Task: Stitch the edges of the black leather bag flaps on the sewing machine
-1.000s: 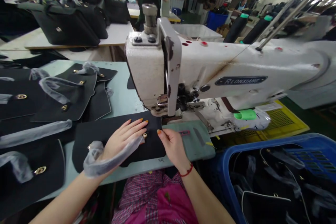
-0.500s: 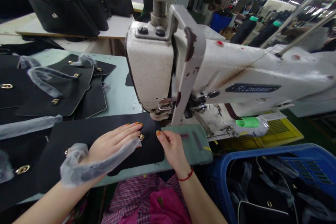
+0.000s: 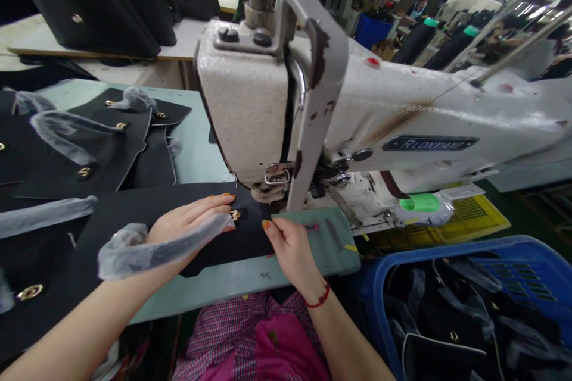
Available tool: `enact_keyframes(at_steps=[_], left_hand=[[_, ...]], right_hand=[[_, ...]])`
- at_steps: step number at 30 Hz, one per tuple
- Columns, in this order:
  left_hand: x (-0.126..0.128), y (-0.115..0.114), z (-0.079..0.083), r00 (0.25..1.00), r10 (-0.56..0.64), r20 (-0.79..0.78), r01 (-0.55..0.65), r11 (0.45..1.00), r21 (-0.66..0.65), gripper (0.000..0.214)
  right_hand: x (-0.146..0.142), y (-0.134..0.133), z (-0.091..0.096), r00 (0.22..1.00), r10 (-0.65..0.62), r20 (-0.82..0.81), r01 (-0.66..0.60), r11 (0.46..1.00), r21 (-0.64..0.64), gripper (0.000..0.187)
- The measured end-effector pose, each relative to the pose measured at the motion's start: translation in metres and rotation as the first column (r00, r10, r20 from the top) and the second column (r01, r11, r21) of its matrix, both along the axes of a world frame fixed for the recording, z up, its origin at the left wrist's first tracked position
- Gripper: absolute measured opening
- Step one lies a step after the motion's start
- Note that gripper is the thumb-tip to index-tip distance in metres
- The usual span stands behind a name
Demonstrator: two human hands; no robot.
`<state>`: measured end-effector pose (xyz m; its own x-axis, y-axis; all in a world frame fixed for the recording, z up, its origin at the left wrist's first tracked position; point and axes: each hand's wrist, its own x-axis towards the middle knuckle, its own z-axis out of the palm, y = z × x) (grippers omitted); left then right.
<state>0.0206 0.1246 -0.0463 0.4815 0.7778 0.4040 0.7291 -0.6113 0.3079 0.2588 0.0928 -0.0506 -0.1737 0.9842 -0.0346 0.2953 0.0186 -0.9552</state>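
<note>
A black bag panel (image 3: 243,244) lies under the head of the white sewing machine (image 3: 245,95). My left hand (image 3: 183,226) rests flat on the panel with fingers stretched out, passing beneath a plastic-wrapped handle (image 3: 165,250) joined to the panel by a gold fitting (image 3: 235,214). At the panel's right edge, my right hand (image 3: 290,247) pinches the border between thumb and fingers, close to the presser foot. The needle area is partly hidden behind the machine's guard bar (image 3: 313,101).
More black panels (image 3: 107,143) with wrapped handles lie at left. A blue basket (image 3: 379,292) of bag pieces stands at lower right, a yellow crate (image 3: 473,214) behind it. Finished black bags (image 3: 89,12) sit on the rear table. Thread cones (image 3: 413,41) stand beyond the machine.
The panel and both hands have shifted slightly up in view, toward the machine. The panel's front edge sits further from my body. Both hands keep the same hold.
</note>
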Motion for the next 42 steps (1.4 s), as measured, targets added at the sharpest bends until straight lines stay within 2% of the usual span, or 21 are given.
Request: enact_keyframes(at_steps=[4, 7, 10, 15, 19, 23, 30, 36, 42], left_hand=[[0.000, -0.001, 0.004, 0.999, 0.053, 0.007, -0.052, 0.996, -0.070, 0.029], [0.003, -0.001, 0.014, 0.997, 0.076, 0.006, -0.074, 0.980, -0.184, 0.040], [0.004, -0.001, 0.023, 0.995, 0.099, 0.011, -0.093, 0.965, -0.244, 0.046], [0.002, 0.002, 0.025, 0.997, 0.078, 0.008, -0.073, 0.961, -0.268, 0.040], [-0.001, 0.006, 0.024, 0.998, 0.050, 0.035, -0.037, 0.953, -0.300, 0.041], [-0.001, 0.008, 0.026, 0.999, 0.051, 0.008, -0.047, 0.960, -0.276, 0.040], [0.002, 0.006, 0.029, 0.999, 0.046, -0.003, -0.046, 0.971, -0.233, 0.042], [0.002, 0.005, 0.029, 0.998, 0.065, 0.006, -0.061, 0.956, -0.288, 0.045], [0.003, 0.003, 0.031, 0.996, 0.085, 0.012, -0.079, 0.959, -0.273, 0.049]], right_hand=[[0.004, -0.021, -0.001, 0.997, 0.037, -0.066, -0.046, 0.990, -0.131, 0.035], [0.004, -0.027, 0.001, 0.992, 0.041, -0.115, -0.058, 0.987, -0.148, 0.032], [0.004, -0.026, 0.004, 0.989, 0.048, -0.141, -0.069, 0.986, -0.151, 0.033], [0.005, -0.022, 0.008, 0.966, 0.080, -0.248, -0.135, 0.967, -0.216, 0.040], [0.008, -0.019, 0.008, 0.916, 0.079, -0.393, -0.221, 0.918, -0.329, 0.043], [0.010, -0.016, 0.008, 0.874, 0.071, -0.482, -0.278, 0.884, -0.376, 0.044], [0.009, -0.017, 0.007, 0.857, 0.039, -0.514, -0.281, 0.871, -0.403, 0.045], [0.008, -0.019, 0.003, 0.866, 0.038, -0.498, -0.259, 0.886, -0.383, 0.044], [0.006, -0.021, 0.001, 0.888, 0.058, -0.457, -0.244, 0.900, -0.360, 0.049]])
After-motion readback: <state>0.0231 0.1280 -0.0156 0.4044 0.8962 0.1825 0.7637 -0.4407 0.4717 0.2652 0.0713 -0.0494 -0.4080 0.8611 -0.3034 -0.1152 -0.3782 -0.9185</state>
